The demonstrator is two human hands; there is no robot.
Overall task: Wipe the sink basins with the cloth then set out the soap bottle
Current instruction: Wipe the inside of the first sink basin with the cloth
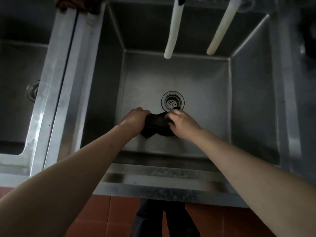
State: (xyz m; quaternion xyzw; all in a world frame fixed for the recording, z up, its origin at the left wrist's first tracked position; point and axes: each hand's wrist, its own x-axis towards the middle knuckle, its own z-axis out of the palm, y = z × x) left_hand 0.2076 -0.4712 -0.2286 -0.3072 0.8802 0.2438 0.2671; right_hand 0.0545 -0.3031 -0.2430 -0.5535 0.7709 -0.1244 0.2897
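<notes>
Fingers of the left hand (135, 118) are curled over one end of a dark cloth (156, 124), gripping it from the left; the fingertips themselves are hidden on the far side of the fabric. Fingers of the right hand (182, 123) are bent around the opposite end, with the thumb pressed into the cloth; this hand is slightly blurred, so the exact spread of its fingers cannot be told. The cloth is bunched and creased between the two hands, low in the middle basin (248, 103), at or just above its floor; whether it touches the steel cannot be told.

The middle basin is a deep, square stainless-steel tub. In its floor sits a round drain strainer (172, 101), just beyond the right hand and apart from the cloth. Two pale faucet tubes (173, 29) hang over the far part of this basin, side by side, their open ends well above the floor.

To the left, across a flat steel divider (68, 79), lies the left basin (15, 65), with its own drain (32, 90) partly visible at the edge of the rim. A dark reddish rag (77, 5) lies on the far end of the divider. Reddish floor tiles (102, 218) show below the sink's front edge. The soap bottle is not in view.
</notes>
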